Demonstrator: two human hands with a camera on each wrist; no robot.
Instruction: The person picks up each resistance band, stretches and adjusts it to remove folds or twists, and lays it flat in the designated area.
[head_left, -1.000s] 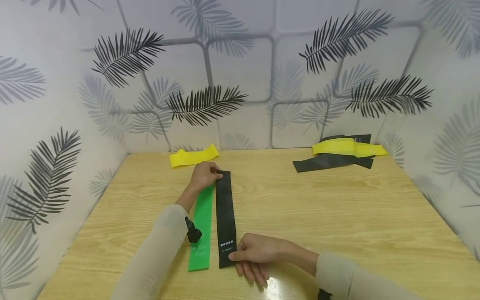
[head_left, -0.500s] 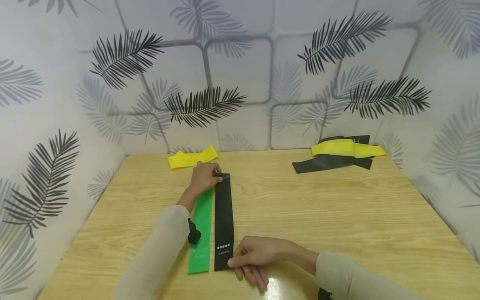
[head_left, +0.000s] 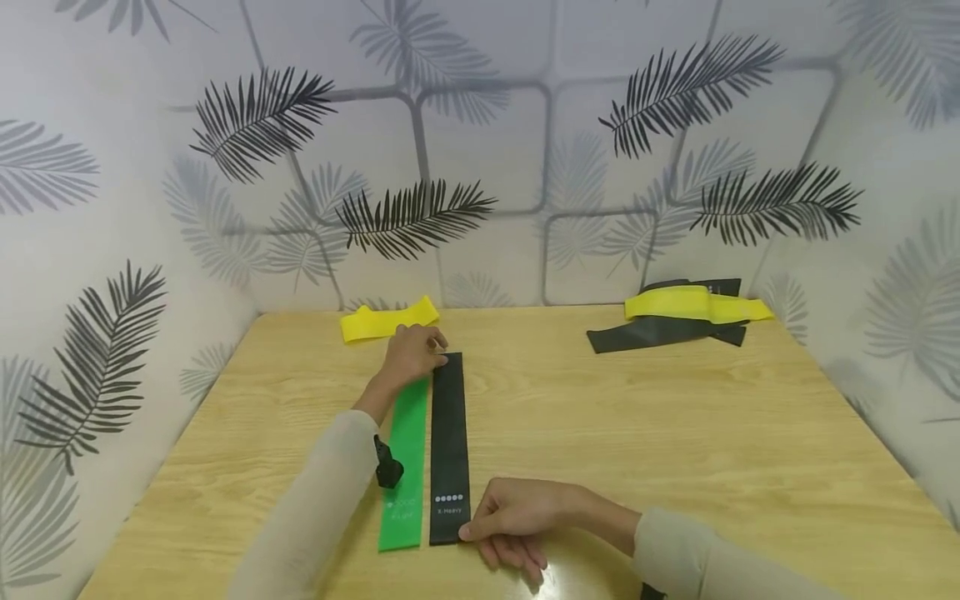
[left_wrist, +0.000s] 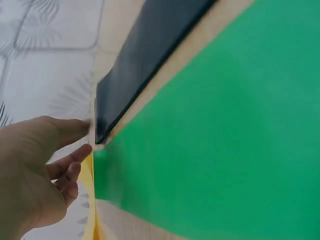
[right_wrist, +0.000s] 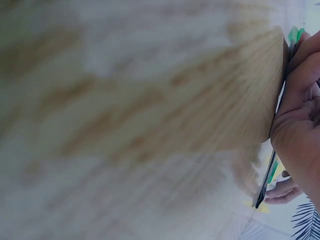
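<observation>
A black resistance band (head_left: 450,442), printed "X-Heavy" near its close end, lies flat and lengthwise on the table. Just left of it, a green resistance band (head_left: 407,467) runs nearly parallel, partly covered by my left arm. My left hand (head_left: 412,354) is at the black band's far end, its thumb by the corner; in the left wrist view the fingertips (left_wrist: 82,150) stand apart beside that end. My right hand (head_left: 517,521) pinches the black band's near right corner with thumb and forefinger, the other fingers loose. The right wrist view hides most of this grip.
A yellow band (head_left: 386,322) lies at the table's back edge, behind my left hand. At the back right, another yellow band (head_left: 675,302) lies across black bands (head_left: 637,333). Patterned walls border the wooden table (head_left: 600,417).
The black band's far end, slightly raised before, now lies flat, and the band looks straighter. My left fingers have loosened at that end. The right hand has hardly moved.
</observation>
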